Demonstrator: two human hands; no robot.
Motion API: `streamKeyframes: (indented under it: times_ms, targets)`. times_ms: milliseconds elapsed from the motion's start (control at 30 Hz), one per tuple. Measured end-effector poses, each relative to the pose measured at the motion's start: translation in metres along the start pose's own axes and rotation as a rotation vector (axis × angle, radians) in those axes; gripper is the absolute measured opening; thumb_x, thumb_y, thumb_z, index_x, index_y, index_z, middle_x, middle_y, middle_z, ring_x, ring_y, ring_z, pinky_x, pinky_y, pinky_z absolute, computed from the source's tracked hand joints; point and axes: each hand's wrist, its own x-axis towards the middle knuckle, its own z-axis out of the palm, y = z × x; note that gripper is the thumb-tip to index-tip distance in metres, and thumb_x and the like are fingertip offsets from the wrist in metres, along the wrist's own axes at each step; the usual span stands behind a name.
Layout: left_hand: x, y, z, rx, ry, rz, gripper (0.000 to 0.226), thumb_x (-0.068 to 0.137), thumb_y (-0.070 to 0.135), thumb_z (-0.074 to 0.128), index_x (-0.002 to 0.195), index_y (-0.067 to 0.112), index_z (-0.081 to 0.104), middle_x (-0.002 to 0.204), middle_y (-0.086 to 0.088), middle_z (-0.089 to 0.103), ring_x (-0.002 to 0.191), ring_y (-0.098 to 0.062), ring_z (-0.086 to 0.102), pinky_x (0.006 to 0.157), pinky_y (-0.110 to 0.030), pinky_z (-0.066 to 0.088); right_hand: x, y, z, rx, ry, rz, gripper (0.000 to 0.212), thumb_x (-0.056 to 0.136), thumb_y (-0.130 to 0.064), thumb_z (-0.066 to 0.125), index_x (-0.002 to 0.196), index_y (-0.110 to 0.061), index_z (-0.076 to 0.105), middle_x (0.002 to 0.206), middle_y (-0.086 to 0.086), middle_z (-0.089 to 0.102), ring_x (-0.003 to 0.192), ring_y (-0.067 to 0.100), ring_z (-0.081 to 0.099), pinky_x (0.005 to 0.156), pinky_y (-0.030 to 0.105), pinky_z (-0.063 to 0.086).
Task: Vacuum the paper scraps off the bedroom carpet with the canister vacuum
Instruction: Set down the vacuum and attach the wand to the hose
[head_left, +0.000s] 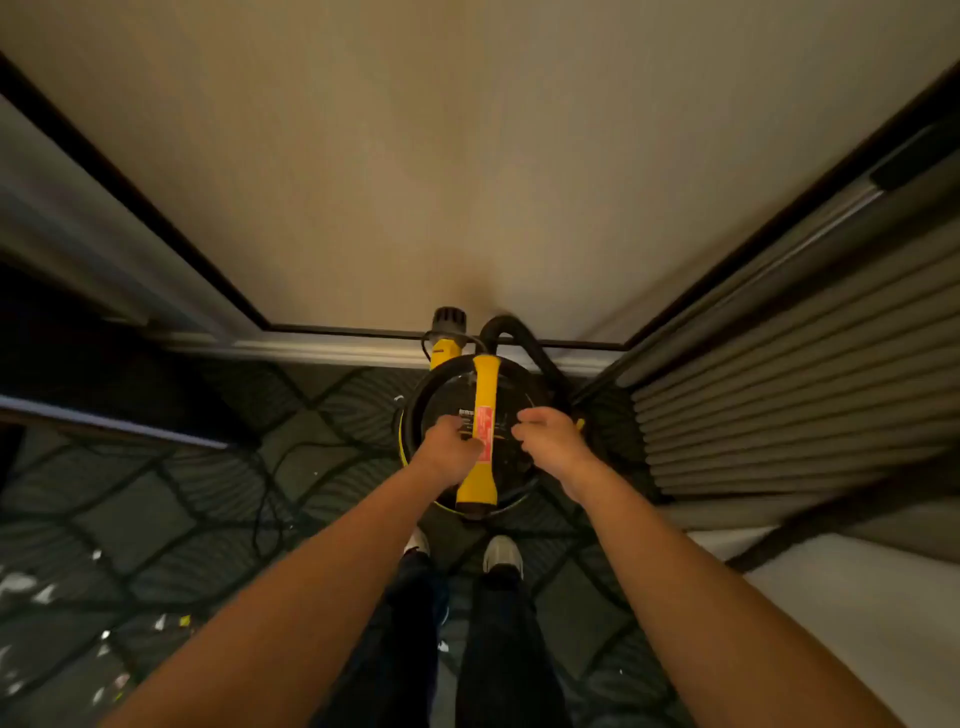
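The black canister vacuum (511, 387) with a yellow carry handle (484, 379) stands on the dark patterned carpet (156, 519) against the wall, right in front of my feet. A black hose (524, 343) loops out of its far side. My left hand (449, 449) is at the left side of the handle, fingers curled against it near a red label. My right hand (548, 441) hovers just right of the handle with loosely curled fingers, holding nothing. Several white paper scraps (31, 587) lie on the carpet at the lower left.
A beige wall (467, 156) with a white baseboard rises straight ahead. A ribbed grey panel (779, 374) stands on the right and a white surface (857, 623) lies at the lower right. A thin black cord (265, 499) trails over the carpet on the left.
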Motion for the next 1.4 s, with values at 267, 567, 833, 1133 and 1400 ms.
streamKeyframes:
  times_ms: [267, 567, 833, 1133, 1400]
  targets:
    - [0.006, -0.012, 0.032, -0.058, 0.100, -0.003, 0.023, 0.093, 0.021, 0.053, 0.096, 0.002, 0.067, 0.080, -0.001, 0.062, 0.077, -0.014, 0.058, 0.064, -0.027, 0.039, 0.046, 0.001, 0.015, 0.249, -0.151, 0.135, 0.046, 0.099, -0.017, 0.055, 0.142, -0.006, 0.044, 0.130, 0.019, 0.059, 0.120, 0.030, 0.057, 0.099, 0.041, 0.047]
    - [-0.008, -0.014, 0.046, -0.085, 0.194, -0.043, 0.022, 0.093, 0.020, 0.054, 0.106, 0.006, 0.065, 0.100, -0.013, 0.067, 0.095, -0.025, 0.062, 0.075, -0.029, 0.043, 0.073, 0.007, 0.034, 0.342, -0.220, 0.162, 0.022, 0.101, -0.013, 0.048, 0.120, -0.007, 0.059, 0.117, 0.017, 0.063, 0.106, 0.029, 0.061, 0.081, 0.038, 0.052]
    - [-0.018, -0.020, 0.053, -0.028, 0.205, -0.068, 0.021, 0.093, 0.023, 0.056, 0.106, 0.010, 0.067, 0.102, -0.009, 0.068, 0.095, -0.024, 0.063, 0.079, -0.032, 0.047, 0.070, 0.011, 0.030, 0.212, -0.302, 0.190, 0.031, 0.103, -0.019, 0.045, 0.130, -0.005, 0.053, 0.120, 0.017, 0.062, 0.110, 0.031, 0.061, 0.085, 0.045, 0.051]
    - [-0.042, -0.030, 0.054, 0.160, 0.152, -0.064, 0.019, 0.089, 0.028, 0.060, 0.102, 0.020, 0.072, 0.093, -0.004, 0.070, 0.087, -0.020, 0.064, 0.074, -0.032, 0.049, 0.040, 0.027, 0.024, 0.207, -0.275, 0.228, 0.026, 0.102, -0.017, 0.048, 0.126, -0.007, 0.054, 0.117, 0.016, 0.063, 0.106, 0.029, 0.062, 0.085, 0.044, 0.053]
    - [-0.089, -0.062, 0.071, 0.301, 0.054, 0.032, 0.022, 0.088, 0.034, 0.063, 0.105, 0.025, 0.072, 0.084, 0.006, 0.066, 0.081, -0.013, 0.062, 0.069, -0.028, 0.047, -0.016, 0.081, 0.028, 0.303, -0.196, 0.247, 0.030, 0.102, -0.019, 0.049, 0.128, -0.004, 0.055, 0.119, 0.017, 0.065, 0.103, 0.029, 0.064, 0.085, 0.045, 0.053]
